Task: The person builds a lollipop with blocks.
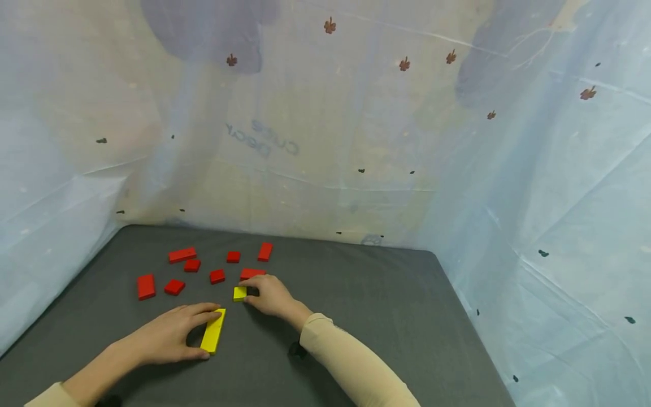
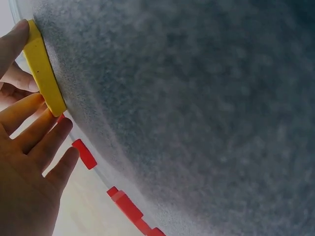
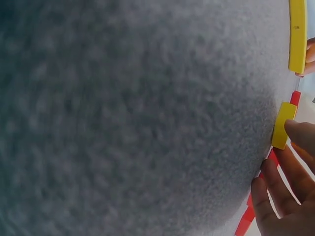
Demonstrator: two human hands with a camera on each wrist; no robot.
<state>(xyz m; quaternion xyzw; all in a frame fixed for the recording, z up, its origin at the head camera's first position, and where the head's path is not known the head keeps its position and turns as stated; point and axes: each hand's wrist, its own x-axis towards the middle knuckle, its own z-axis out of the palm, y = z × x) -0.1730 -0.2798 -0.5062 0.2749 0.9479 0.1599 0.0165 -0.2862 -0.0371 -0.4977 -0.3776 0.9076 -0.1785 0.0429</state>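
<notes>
In the head view, a long yellow block [image 1: 213,332] is held at both ends by the left grip [image 1: 170,334]; a small yellow block [image 1: 239,294] is pinched by the right grip [image 1: 269,295]. Both are placed nearer the surface's [image 1: 381,328] left edge than its right. Red blocks [image 1: 146,286] are scattered towards the far left corner.

In the left wrist view, the long yellow block is spanned by thumb and fingers.

In the right wrist view, the small yellow block is touched by the thumb.

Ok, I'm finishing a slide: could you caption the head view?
Left hand grips a long yellow block, right hand pinches a small yellow block, red blocks nearby.
</notes>
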